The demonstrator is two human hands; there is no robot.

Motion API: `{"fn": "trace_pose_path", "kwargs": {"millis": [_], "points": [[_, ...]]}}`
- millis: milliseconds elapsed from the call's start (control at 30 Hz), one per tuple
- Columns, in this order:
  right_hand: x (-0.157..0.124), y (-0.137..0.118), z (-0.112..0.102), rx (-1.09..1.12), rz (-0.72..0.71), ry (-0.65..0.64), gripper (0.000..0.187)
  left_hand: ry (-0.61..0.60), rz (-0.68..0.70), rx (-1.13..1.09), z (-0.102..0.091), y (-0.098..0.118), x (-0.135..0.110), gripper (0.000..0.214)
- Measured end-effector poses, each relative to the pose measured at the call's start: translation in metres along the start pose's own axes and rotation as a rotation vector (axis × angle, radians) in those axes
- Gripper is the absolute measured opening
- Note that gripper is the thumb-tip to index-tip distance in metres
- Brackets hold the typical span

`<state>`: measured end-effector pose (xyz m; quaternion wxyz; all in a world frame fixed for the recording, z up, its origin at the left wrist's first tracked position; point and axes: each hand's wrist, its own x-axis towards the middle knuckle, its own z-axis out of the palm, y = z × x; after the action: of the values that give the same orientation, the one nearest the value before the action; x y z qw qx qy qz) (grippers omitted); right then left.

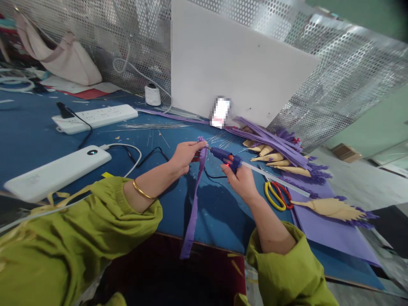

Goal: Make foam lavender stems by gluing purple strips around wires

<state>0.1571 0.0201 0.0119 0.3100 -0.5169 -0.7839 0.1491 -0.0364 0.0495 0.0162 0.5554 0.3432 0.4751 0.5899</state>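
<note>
My left hand [185,155] pinches the top of a long purple fringed strip [194,208] that hangs down past the front edge of the blue table [28,131]. My right hand [241,180] grips a blue glue gun [227,158] with a red light on its body. Its nozzle touches the strip right at my left fingertips. A white glue stick [274,179] sticks out of the back of the gun. Both my arms wear green sleeves, and a gold bangle sits on my left wrist.
Yellow-and-red scissors [276,194] lie right of my right hand. Purple strips and tan cones with purple fringe [280,155] pile at the right, on purple sheets [331,229]. A white power strip [95,117] and a white power bank [54,172] lie left. A white board [236,59] leans on perforated metal.
</note>
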Motion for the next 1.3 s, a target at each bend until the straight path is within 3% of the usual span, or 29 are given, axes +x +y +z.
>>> {"fn": "trace_pose_path", "kwargs": {"millis": [533,1300], "points": [[-0.0003,0.0014,0.002,-0.189,-0.069,0.041,0.041,-0.001,0.024,0.009,-0.0014,-0.0039,0.0033,0.027],[-0.0009,-0.0022,-0.0013,-0.22,-0.126,0.033,0.04,0.022,0.006,0.001,-0.0014,-0.0011,0.0032,0.024]]}}
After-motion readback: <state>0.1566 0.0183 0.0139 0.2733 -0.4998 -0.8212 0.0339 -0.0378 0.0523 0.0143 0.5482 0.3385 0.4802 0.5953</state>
